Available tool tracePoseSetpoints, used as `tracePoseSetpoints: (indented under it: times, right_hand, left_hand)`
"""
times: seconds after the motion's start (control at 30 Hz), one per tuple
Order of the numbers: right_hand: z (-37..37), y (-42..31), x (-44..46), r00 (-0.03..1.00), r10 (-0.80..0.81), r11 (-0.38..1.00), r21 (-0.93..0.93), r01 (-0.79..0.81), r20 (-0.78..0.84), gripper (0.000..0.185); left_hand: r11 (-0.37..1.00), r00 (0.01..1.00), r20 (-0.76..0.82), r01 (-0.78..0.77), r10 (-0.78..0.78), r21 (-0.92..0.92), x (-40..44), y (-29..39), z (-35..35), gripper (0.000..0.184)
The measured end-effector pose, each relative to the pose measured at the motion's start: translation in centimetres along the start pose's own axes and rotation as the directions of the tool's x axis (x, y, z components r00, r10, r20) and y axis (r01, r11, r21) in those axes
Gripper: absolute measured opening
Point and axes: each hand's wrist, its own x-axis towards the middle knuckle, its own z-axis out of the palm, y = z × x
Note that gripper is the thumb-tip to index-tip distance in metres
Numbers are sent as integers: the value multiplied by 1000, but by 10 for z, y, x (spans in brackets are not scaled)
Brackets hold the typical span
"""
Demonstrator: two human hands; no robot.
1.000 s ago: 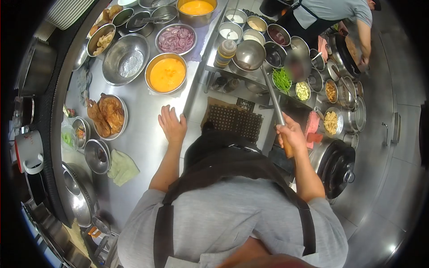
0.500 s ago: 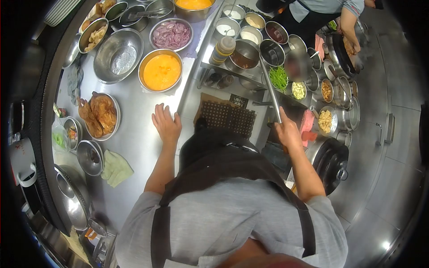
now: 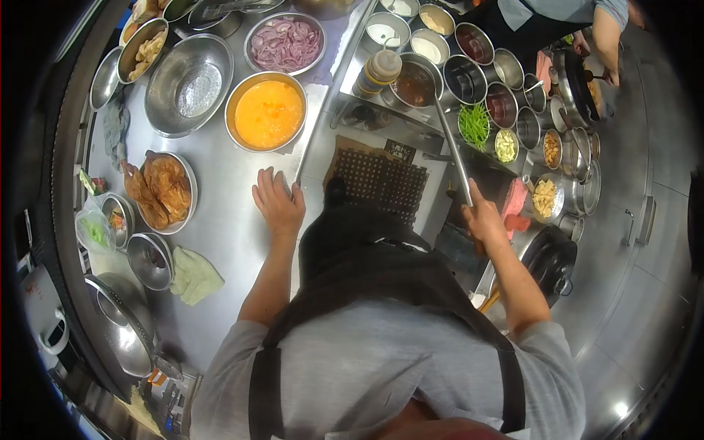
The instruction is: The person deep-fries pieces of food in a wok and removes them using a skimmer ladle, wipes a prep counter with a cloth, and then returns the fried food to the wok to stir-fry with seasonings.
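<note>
My right hand (image 3: 484,218) is wrapped round the handle of a long ladle (image 3: 455,150), whose metal shaft runs up to a steel pot of dark brown sauce (image 3: 414,82). The ladle's bowl is hard to make out in that pot. On the left counter, my left hand (image 3: 279,202) rests near the edge with its fingers apart, holding nothing. Above it stands a steel bowl of orange liquid (image 3: 265,111). A bowl of browned roast poultry (image 3: 165,189) lies to the left, and a folded pale cloth (image 3: 195,276) is below it.
Sliced onions (image 3: 286,44) and an empty steel bowl (image 3: 189,86) are at the upper left. A squeeze bottle (image 3: 378,73) stands beside the sauce pot. Shredded greens (image 3: 474,126) and several containers fill the right side. At the upper right, another person's hand (image 3: 609,73) is over a dark pan.
The ladle's bowl, earlier facing up over the pots, has tipped down into the sauce pot. The view has shifted a little, and the other person's arm has moved. My left hand stays on the counter.
</note>
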Motion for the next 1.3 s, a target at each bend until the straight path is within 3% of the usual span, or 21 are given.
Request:
tracePoseSetpoints:
  times: [0.07,0.17,0.2,0.3,0.4,0.47,0.53,0.6,0.67,0.7,0.83,0.9,0.93,1.0,1.07,1.13,1.3]
  right_hand:
    - [-2,0,2,999,33,999,27,-34,33,61]
    - [0,-7,1,987,86,829,540,-146,135,63]
    - [-1,-13,-2,987,80,826,545,-143,138,63]
    - [2,-14,-8,980,95,606,770,-197,176,61]
    - [6,-16,-13,980,87,487,851,-196,177,60]
    - [11,-13,-13,982,75,429,883,-191,176,60]
    - [13,-11,-13,977,8,271,940,-207,212,59]
    - [12,-17,-16,976,27,281,935,-214,216,56]
    - [14,-27,-21,985,76,579,798,-169,154,55]
    - [19,-24,-19,988,86,639,753,-155,131,54]
    - [12,-24,-16,988,106,679,718,-153,110,53]
    - [1,-19,-14,990,28,569,812,-132,141,52]
    - [-5,-16,-12,990,25,574,809,-130,142,52]
    - [-14,-10,-10,983,41,448,876,-176,177,55]
    - [-17,-6,-7,984,33,418,892,-170,173,49]
    - [-17,-7,-10,980,27,302,932,-198,199,39]
    - [-14,-3,-19,984,-41,203,966,-161,172,44]
  left_hand:
    - [1000,1000,-1,5,-5,0,0,0,0,40]
    - [1000,1000,-22,-9,10,9,0,-1,2,39]
    - [1000,1000,-24,-11,11,16,0,0,2,39]
    - [1000,1000,-5,-5,5,4,-3,-4,5,43]
    - [1000,1000,-1,-4,4,13,-3,-3,6,43]
    - [999,1000,-9,-23,23,26,-3,-2,7,42]
    - [1000,1000,-8,-20,20,23,-3,-1,6,42]
    - [999,999,-11,-40,41,30,-3,-2,8,42]
    - [999,999,-15,-31,32,36,-4,-2,9,42]
    - [999,999,-11,-42,42,33,-6,-2,9,42]
    - [998,998,-42,-45,47,44,-5,0,9,41]
    - [998,998,-47,-39,41,39,-4,2,7,40]
    - [998,998,-49,-41,43,37,-4,3,6,41]
    - [999,998,-51,-37,39,36,-4,2,5,41]
    - [999,998,-54,-44,46,30,-3,3,5,40]
    - [999,997,-61,-43,44,25,-3,2,5,40]
    - [999,997,-70,-39,40,14,-2,4,2,40]
